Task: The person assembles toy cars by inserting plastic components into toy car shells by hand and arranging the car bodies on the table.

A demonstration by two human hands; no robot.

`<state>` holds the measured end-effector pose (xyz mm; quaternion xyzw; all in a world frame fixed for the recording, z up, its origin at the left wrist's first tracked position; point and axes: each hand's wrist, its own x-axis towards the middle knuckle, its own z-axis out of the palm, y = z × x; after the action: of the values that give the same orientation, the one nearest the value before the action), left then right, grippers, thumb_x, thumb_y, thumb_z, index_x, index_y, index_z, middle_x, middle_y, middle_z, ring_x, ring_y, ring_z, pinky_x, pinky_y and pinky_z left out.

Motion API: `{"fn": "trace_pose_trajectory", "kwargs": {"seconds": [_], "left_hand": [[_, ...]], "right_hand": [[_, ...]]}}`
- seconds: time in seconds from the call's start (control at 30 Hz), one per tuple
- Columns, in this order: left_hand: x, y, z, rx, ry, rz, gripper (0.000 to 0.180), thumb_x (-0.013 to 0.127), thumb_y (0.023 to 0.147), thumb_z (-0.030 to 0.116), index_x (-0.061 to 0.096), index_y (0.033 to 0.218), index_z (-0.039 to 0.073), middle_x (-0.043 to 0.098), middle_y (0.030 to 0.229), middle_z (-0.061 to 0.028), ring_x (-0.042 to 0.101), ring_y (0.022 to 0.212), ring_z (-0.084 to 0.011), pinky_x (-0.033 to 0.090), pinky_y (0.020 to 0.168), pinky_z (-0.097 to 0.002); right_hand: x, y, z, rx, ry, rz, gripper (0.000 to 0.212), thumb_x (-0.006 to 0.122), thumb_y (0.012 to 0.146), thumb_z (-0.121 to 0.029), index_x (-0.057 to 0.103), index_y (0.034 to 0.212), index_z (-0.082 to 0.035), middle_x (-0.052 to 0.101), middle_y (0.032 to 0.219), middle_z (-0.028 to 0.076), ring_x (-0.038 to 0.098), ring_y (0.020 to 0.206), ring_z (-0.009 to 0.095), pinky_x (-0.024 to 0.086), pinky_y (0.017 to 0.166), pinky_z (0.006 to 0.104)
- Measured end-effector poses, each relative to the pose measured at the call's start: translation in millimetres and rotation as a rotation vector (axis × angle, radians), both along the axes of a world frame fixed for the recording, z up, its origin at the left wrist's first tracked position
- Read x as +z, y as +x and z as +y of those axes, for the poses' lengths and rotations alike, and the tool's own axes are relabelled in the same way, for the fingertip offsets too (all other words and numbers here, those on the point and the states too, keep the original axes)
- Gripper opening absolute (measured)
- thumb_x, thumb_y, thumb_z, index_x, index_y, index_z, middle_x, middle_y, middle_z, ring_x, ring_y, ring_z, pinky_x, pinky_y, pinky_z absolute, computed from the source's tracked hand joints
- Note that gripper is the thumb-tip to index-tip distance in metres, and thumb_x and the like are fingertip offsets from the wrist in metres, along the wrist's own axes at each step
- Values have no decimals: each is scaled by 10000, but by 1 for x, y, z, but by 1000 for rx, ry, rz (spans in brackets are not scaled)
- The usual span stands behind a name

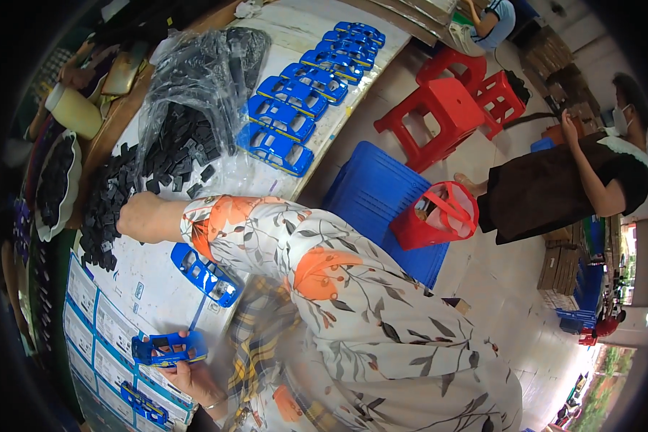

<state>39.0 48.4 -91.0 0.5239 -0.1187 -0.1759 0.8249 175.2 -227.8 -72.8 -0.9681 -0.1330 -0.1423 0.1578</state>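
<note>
My left hand (194, 381) grips a blue plastic toy car body (169, 348) with cut-out windows, fingers and thumb on its lower side. My right hand (148, 217) reaches across to a heap of small flat black plastic pieces (102, 223) and touches its edge. The fingers of that hand are turned away and hidden, so whether they hold a piece does not show. Between the two hands another blue car body (204, 274) lies on the white table (140, 270). One more blue car body (144, 403) lies near the lower edge.
A clear plastic bag (194, 79) spills more black pieces. Several blue car bodies (284, 147) line the table's right side. Left stand a white bowl (70, 194) and a yellowish jar (74, 111). On the floor are a blue crate (367, 180), red bag (446, 216) and red stools (453, 108); people are nearby.
</note>
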Motion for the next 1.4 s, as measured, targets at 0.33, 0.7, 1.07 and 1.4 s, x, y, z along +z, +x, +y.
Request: {"fn": "trace_pose_trajectory", "kwargs": {"seconds": [0.33, 0.7, 1.07, 1.4], "left_hand": [[-13, 5, 10, 40, -56, 26, 637, 646, 830, 196, 339, 1378, 91, 463, 1285, -148, 507, 1115, -318, 377, 989, -438], [53, 9, -6, -47, -291, -13, 751, 679, 783, 226, 279, 1405, 93, 336, 1384, -180, 434, 1206, -384, 318, 1059, -477], [59, 0, -7, 27, -76, -144, 765, 650, 790, 347, 276, 1408, 97, 369, 1356, -167, 446, 1188, -360, 346, 1031, -426], [81, -13, -18, 290, 159, -136, 712, 642, 798, 274, 289, 1387, 81, 472, 1191, -97, 503, 1052, -275, 413, 935, -390]], "right_hand": [[4, 4, -10, 111, 255, 29, 142, 597, 647, -47, 664, 772, -61, 658, 789, 132, 638, 776, 328, 508, 668, 399], [49, -75, 61, 401, 1272, 311, 189, 693, 629, 26, 691, 806, -40, 689, 778, 79, 648, 706, 164, 501, 625, 291], [59, -119, 57, 395, 1259, 295, 237, 619, 700, -65, 684, 928, -58, 671, 780, 105, 640, 726, 230, 490, 654, 317], [66, -126, 40, 394, 1307, 308, 207, 554, 783, -48, 594, 971, 29, 641, 886, 130, 611, 821, 166, 482, 703, 301]]}}
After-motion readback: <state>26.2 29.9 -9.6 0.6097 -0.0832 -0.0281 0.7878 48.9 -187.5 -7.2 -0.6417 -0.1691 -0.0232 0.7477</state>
